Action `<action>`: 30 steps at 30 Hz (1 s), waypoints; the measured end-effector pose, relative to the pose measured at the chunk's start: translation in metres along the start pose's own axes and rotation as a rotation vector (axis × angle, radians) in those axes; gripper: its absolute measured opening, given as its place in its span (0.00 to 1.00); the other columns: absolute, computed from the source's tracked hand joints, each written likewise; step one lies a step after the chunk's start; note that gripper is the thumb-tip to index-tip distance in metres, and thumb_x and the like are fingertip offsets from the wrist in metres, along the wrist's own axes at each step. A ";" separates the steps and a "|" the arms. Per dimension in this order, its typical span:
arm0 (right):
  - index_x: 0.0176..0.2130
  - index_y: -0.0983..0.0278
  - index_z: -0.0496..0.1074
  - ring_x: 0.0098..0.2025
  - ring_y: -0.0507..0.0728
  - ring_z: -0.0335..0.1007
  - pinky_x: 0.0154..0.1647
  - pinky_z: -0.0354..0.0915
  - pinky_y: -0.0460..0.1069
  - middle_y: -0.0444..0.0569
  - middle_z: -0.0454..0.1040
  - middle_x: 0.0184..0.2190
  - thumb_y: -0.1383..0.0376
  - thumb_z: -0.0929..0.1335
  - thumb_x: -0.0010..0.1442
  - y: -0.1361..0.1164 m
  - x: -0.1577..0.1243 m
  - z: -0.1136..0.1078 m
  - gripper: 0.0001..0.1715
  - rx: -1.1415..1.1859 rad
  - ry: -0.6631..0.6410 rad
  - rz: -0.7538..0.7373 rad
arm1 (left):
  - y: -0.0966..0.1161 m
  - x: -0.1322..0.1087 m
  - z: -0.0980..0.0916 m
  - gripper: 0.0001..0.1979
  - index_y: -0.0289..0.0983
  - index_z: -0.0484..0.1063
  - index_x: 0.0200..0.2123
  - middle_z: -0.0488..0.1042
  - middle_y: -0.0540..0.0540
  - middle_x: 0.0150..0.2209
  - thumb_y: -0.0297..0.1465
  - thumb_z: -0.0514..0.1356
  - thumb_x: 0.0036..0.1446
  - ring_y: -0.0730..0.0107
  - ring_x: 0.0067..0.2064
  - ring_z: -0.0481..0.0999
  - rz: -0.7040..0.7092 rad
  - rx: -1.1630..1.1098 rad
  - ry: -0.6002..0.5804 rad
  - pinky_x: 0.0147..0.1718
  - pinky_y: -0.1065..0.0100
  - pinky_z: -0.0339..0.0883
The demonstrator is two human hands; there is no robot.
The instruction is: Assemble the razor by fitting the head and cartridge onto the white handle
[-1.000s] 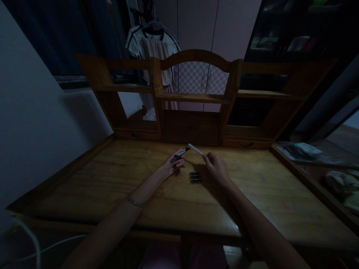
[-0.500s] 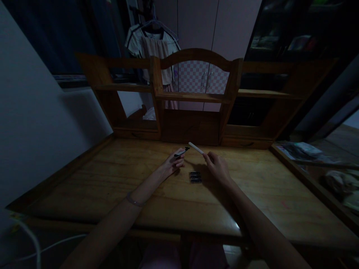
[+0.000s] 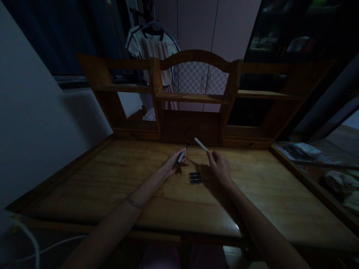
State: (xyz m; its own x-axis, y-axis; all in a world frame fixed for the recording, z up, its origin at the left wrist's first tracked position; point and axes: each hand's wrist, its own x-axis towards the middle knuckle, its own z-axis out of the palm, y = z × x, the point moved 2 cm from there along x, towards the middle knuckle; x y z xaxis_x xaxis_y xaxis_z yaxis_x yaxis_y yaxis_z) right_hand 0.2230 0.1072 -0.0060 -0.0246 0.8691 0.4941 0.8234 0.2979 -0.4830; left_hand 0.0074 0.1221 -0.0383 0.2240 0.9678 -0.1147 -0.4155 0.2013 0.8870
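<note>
My left hand point(image 3: 173, 165) is closed round a short dark and white stick-like piece point(image 3: 183, 153) whose tip points up and to the right. In my right hand point(image 3: 220, 167), fingers pinched, is a thin white stick point(image 3: 201, 144) pointing up and to the left. The two tips stand a small gap apart above the wooden desk point(image 3: 117, 179). A small dark block of several ridged pieces point(image 3: 195, 177) lies on the desk between and just below my hands. The light is dim and I cannot name the pieces.
A wooden shelf unit point(image 3: 193, 97) stands along the back of the desk. Clothes on a hanger point(image 3: 153, 43) hang behind it by pale cupboard doors. A side ledge at the right holds papers and cloth point(image 3: 305, 151). White cables point(image 3: 30, 239) run at the lower left.
The two stick tips, almost touching before, have come apart. The left piece has tilted more upright and the white stick has shifted right and steeper.
</note>
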 end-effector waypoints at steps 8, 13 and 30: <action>0.28 0.64 0.67 0.23 0.51 0.61 0.24 0.46 0.46 0.46 0.68 0.22 0.48 0.55 0.66 -0.006 -0.002 0.002 0.29 0.136 -0.057 -0.092 | 0.002 0.001 0.003 0.19 0.35 0.65 0.25 0.58 0.57 0.15 0.45 0.64 0.47 0.83 0.13 0.55 0.056 0.054 0.077 0.11 0.78 0.46; 0.28 0.64 0.67 0.23 0.51 0.61 0.25 0.48 0.46 0.45 0.68 0.22 0.48 0.55 0.66 -0.007 -0.002 0.006 0.28 0.163 -0.108 -0.124 | 0.006 -0.006 0.007 0.18 0.36 0.65 0.27 0.59 0.57 0.17 0.44 0.65 0.46 0.85 0.14 0.53 0.092 0.109 0.073 0.10 0.79 0.40; 0.36 0.65 0.73 0.29 0.56 0.68 0.28 0.51 0.47 0.52 0.74 0.28 0.49 0.50 0.68 0.001 0.002 0.005 0.33 0.133 -0.064 -0.035 | 0.011 -0.006 0.008 0.19 0.37 0.68 0.26 0.68 0.53 0.20 0.48 0.62 0.48 0.77 0.19 0.65 0.471 0.661 0.357 0.16 0.76 0.54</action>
State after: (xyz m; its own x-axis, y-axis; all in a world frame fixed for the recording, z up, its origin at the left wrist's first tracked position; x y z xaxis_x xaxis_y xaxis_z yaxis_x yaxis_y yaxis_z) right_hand 0.2209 0.1111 -0.0087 -0.0918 0.8792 0.4675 0.7389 0.3749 -0.5600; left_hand 0.0085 0.1170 -0.0246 -0.1761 0.9399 0.2927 0.2238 -0.2513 0.9417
